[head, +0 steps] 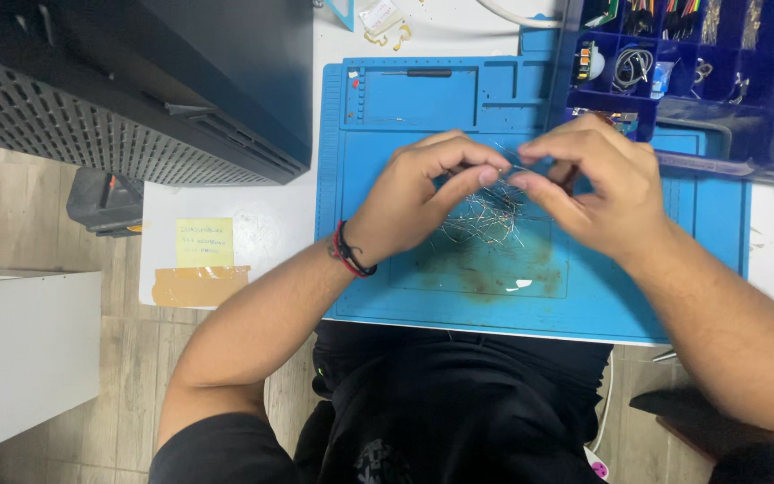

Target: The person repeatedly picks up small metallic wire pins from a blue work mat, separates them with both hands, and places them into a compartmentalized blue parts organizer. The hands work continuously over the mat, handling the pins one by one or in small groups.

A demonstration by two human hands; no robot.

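My left hand point(427, 193) and my right hand point(589, 184) meet over a blue work mat point(405, 260), fingertips pinched together on a thin metal wire point(505, 170) held between them. Just below the fingers lies a loose pile of several thin wire pieces point(487, 220) on the mat. A red and black band sits on my left wrist. The mat has a brown stain near its front middle.
A dark blue compartment box point(674, 63) with small parts and cables stands at the back right, overlapping the mat. A black perforated machine case point(136, 81) fills the left. A yellow note point(204, 242) and tape strip point(199, 285) lie on the white table.
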